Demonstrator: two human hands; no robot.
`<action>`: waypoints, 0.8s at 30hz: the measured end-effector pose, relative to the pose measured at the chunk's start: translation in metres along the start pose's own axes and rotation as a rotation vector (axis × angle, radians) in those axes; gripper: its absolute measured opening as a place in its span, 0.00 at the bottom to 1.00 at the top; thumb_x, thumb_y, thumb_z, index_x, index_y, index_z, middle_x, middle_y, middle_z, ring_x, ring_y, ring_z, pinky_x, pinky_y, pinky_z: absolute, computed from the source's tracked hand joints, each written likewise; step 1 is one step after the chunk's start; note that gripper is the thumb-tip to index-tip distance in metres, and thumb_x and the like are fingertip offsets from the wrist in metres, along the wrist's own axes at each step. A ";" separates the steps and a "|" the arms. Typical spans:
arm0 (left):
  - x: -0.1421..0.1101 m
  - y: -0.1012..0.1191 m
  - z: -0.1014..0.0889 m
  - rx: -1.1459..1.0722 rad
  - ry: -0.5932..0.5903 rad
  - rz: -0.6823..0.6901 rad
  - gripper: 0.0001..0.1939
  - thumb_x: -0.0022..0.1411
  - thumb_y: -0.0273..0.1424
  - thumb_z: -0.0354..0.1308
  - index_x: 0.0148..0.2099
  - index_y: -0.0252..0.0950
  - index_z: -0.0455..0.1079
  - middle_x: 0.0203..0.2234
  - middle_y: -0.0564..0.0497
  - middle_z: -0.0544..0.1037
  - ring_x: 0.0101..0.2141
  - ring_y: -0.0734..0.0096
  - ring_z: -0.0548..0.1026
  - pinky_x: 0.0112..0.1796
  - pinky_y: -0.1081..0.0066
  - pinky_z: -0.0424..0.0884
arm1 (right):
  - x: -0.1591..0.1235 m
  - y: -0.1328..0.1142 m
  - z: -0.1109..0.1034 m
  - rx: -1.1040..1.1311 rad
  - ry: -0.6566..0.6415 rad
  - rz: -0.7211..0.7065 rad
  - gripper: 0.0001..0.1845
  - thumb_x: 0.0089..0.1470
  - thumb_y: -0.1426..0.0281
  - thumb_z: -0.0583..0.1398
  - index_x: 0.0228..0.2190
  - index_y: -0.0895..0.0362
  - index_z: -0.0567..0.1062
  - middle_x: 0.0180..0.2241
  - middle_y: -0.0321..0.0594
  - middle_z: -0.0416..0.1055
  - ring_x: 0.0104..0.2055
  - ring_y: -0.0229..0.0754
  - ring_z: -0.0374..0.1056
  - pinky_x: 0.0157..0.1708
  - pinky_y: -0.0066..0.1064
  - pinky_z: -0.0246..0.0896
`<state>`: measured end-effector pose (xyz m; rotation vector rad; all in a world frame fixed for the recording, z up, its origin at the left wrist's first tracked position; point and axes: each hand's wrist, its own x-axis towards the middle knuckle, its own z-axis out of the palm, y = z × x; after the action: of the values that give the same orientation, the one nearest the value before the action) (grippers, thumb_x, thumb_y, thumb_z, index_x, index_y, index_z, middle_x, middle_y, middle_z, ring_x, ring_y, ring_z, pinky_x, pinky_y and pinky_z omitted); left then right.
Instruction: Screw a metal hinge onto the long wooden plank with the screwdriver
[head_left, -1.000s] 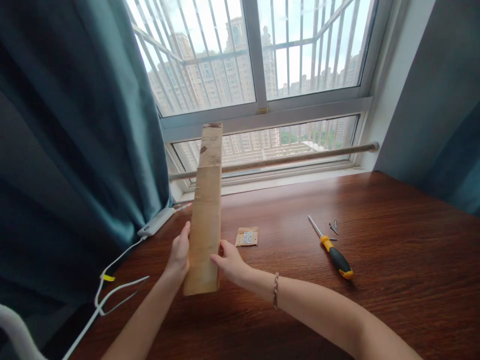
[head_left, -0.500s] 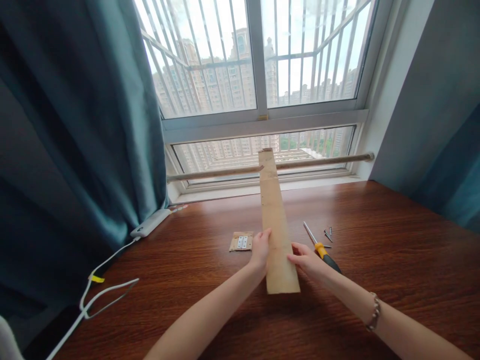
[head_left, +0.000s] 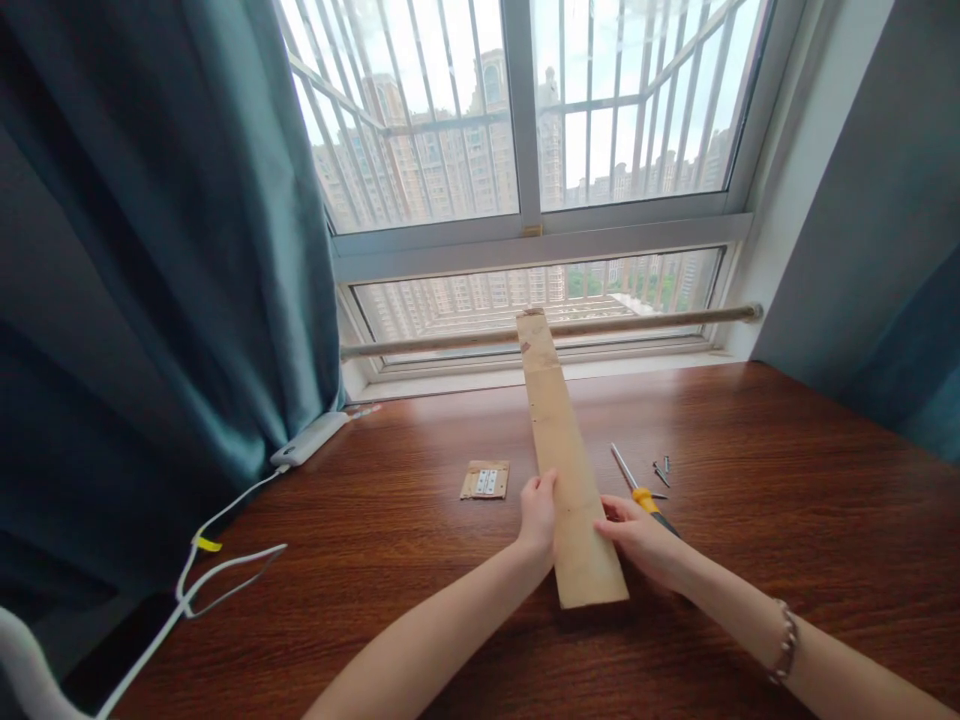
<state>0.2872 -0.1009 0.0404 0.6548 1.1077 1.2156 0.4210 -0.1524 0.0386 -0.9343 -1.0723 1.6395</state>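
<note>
A long, pale wooden board (head_left: 571, 470) points away from me toward the window, its near end angled to the right. On its left edge my left hand (head_left: 538, 510) is closed, thumb on top. My right hand (head_left: 634, 533) grips the right edge, thumb on the face and fingers partly hidden behind. Left of the board a metal hinge (head_left: 487, 482) lies on a small brown piece of wood or cardboard (head_left: 470, 487). By my right hand is a screwdriver (head_left: 643, 500) with a yellow and black handle, partly covered by that hand. Several screws (head_left: 661, 470) lie beyond it.
Everything rests on a brown wood-grain tabletop (head_left: 375, 560). A white power strip (head_left: 309, 441) and its cable (head_left: 236, 502) run along the left, beside a blue curtain (head_left: 247, 250). A horizontal rail (head_left: 645, 322) crosses in front of the barred window.
Both hands have shifted right and slightly nearer with the board. Its near end has swung right, so it slants more, and its far end sits a little lower in view.
</note>
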 end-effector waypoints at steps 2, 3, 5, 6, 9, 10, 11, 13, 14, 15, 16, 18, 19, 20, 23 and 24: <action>-0.002 -0.001 0.001 0.005 0.001 -0.008 0.16 0.46 0.43 0.63 0.28 0.37 0.64 0.24 0.49 0.74 0.24 0.69 0.72 0.27 0.69 0.68 | -0.003 0.000 0.000 0.023 -0.004 0.011 0.17 0.41 0.68 0.66 0.37 0.56 0.77 0.40 0.45 0.76 0.45 0.50 0.71 0.50 0.45 0.61; -0.004 -0.001 0.002 0.009 0.002 -0.012 0.16 0.46 0.42 0.63 0.27 0.37 0.64 0.23 0.49 0.74 0.23 0.70 0.71 0.27 0.69 0.68 | -0.005 0.001 0.000 0.033 -0.006 0.015 0.17 0.41 0.67 0.66 0.38 0.56 0.77 0.40 0.45 0.76 0.45 0.50 0.71 0.50 0.45 0.61; -0.007 -0.001 0.003 0.019 -0.002 -0.021 0.15 0.47 0.40 0.63 0.27 0.36 0.64 0.22 0.50 0.73 0.23 0.70 0.71 0.27 0.69 0.68 | -0.008 0.002 -0.002 0.051 -0.010 0.018 0.17 0.42 0.67 0.66 0.38 0.56 0.77 0.40 0.45 0.76 0.46 0.50 0.70 0.50 0.44 0.61; -0.008 -0.001 0.004 0.021 -0.009 -0.029 0.14 0.48 0.40 0.63 0.27 0.36 0.64 0.22 0.50 0.73 0.23 0.70 0.71 0.27 0.69 0.68 | -0.010 0.003 -0.003 0.057 -0.015 0.018 0.17 0.42 0.67 0.66 0.38 0.56 0.77 0.40 0.45 0.76 0.47 0.51 0.70 0.50 0.44 0.61; -0.013 -0.003 0.005 0.013 -0.033 -0.063 0.13 0.48 0.39 0.63 0.27 0.36 0.65 0.23 0.50 0.73 0.24 0.69 0.72 0.27 0.69 0.69 | -0.016 0.003 -0.006 0.065 -0.037 0.022 0.17 0.43 0.67 0.66 0.39 0.56 0.77 0.41 0.46 0.76 0.49 0.51 0.69 0.51 0.44 0.61; -0.014 -0.003 0.004 0.010 -0.042 -0.073 0.13 0.48 0.39 0.63 0.27 0.36 0.65 0.23 0.50 0.74 0.25 0.69 0.72 0.28 0.69 0.69 | -0.018 0.003 -0.006 0.060 -0.042 0.028 0.18 0.43 0.66 0.66 0.39 0.56 0.77 0.41 0.46 0.76 0.49 0.52 0.69 0.51 0.45 0.61; -0.015 -0.004 0.004 0.009 -0.051 -0.080 0.14 0.48 0.40 0.63 0.27 0.36 0.65 0.23 0.49 0.74 0.25 0.69 0.72 0.28 0.69 0.70 | -0.019 0.003 -0.007 0.050 -0.042 0.035 0.18 0.43 0.65 0.66 0.39 0.56 0.77 0.41 0.47 0.76 0.49 0.53 0.69 0.51 0.46 0.61; -0.017 -0.005 0.001 0.021 -0.071 -0.082 0.15 0.47 0.40 0.64 0.27 0.36 0.64 0.24 0.49 0.74 0.26 0.69 0.73 0.29 0.69 0.70 | -0.022 0.003 -0.007 0.006 -0.026 0.042 0.19 0.43 0.64 0.66 0.39 0.57 0.77 0.42 0.48 0.76 0.50 0.54 0.68 0.51 0.47 0.61; -0.017 -0.006 -0.001 0.032 -0.087 -0.080 0.15 0.47 0.41 0.64 0.27 0.36 0.65 0.25 0.48 0.75 0.26 0.68 0.73 0.29 0.69 0.70 | -0.022 0.003 -0.007 -0.026 -0.007 0.038 0.20 0.42 0.63 0.66 0.39 0.57 0.76 0.42 0.48 0.75 0.50 0.54 0.68 0.52 0.47 0.60; -0.018 -0.006 -0.003 0.044 -0.110 -0.080 0.16 0.47 0.41 0.64 0.27 0.36 0.65 0.25 0.48 0.75 0.27 0.68 0.73 0.30 0.69 0.70 | -0.023 0.003 -0.008 -0.062 0.019 0.030 0.22 0.42 0.62 0.66 0.40 0.57 0.75 0.43 0.48 0.75 0.51 0.54 0.67 0.52 0.48 0.60; -0.018 -0.005 -0.006 0.056 -0.146 -0.087 0.16 0.47 0.42 0.64 0.28 0.35 0.66 0.26 0.47 0.75 0.27 0.67 0.73 0.30 0.68 0.70 | -0.022 0.004 -0.008 -0.098 0.051 0.018 0.24 0.41 0.62 0.66 0.41 0.57 0.74 0.44 0.49 0.74 0.51 0.54 0.67 0.53 0.48 0.60; -0.016 -0.002 -0.014 0.099 -0.242 -0.116 0.18 0.49 0.45 0.62 0.31 0.34 0.67 0.29 0.45 0.76 0.29 0.65 0.75 0.32 0.66 0.70 | -0.022 0.007 -0.010 -0.176 0.120 0.000 0.30 0.39 0.60 0.66 0.45 0.56 0.71 0.45 0.49 0.73 0.50 0.53 0.68 0.53 0.48 0.60; -0.015 0.002 -0.019 0.142 -0.284 -0.123 0.19 0.50 0.46 0.60 0.33 0.34 0.68 0.30 0.44 0.76 0.31 0.64 0.75 0.33 0.65 0.70 | -0.022 0.008 -0.011 -0.219 0.151 -0.007 0.33 0.39 0.60 0.66 0.48 0.56 0.69 0.44 0.49 0.73 0.49 0.53 0.69 0.53 0.48 0.61; -0.012 0.007 -0.026 0.206 -0.304 -0.106 0.20 0.52 0.47 0.58 0.34 0.34 0.68 0.32 0.43 0.76 0.32 0.63 0.75 0.34 0.65 0.71 | -0.022 0.010 -0.012 -0.268 0.179 -0.017 0.35 0.40 0.59 0.65 0.50 0.57 0.66 0.44 0.50 0.73 0.48 0.53 0.70 0.52 0.48 0.62; 0.004 0.034 -0.055 0.520 -0.222 0.168 0.19 0.51 0.45 0.60 0.36 0.34 0.69 0.37 0.43 0.76 0.40 0.59 0.74 0.39 0.63 0.70 | -0.027 0.011 -0.013 -0.467 0.239 -0.095 0.35 0.47 0.59 0.60 0.55 0.58 0.60 0.48 0.53 0.69 0.46 0.51 0.71 0.49 0.47 0.65; 0.012 0.045 -0.068 0.641 -0.202 0.310 0.19 0.49 0.44 0.62 0.38 0.35 0.70 0.39 0.43 0.75 0.44 0.58 0.73 0.43 0.61 0.69 | -0.029 0.009 -0.013 -0.553 0.252 -0.149 0.32 0.50 0.60 0.58 0.55 0.57 0.59 0.50 0.53 0.67 0.47 0.51 0.70 0.49 0.47 0.66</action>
<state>0.2066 -0.0873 0.0515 1.4499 1.2557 1.0094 0.4379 -0.1784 0.0285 -1.3390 -1.4067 1.0797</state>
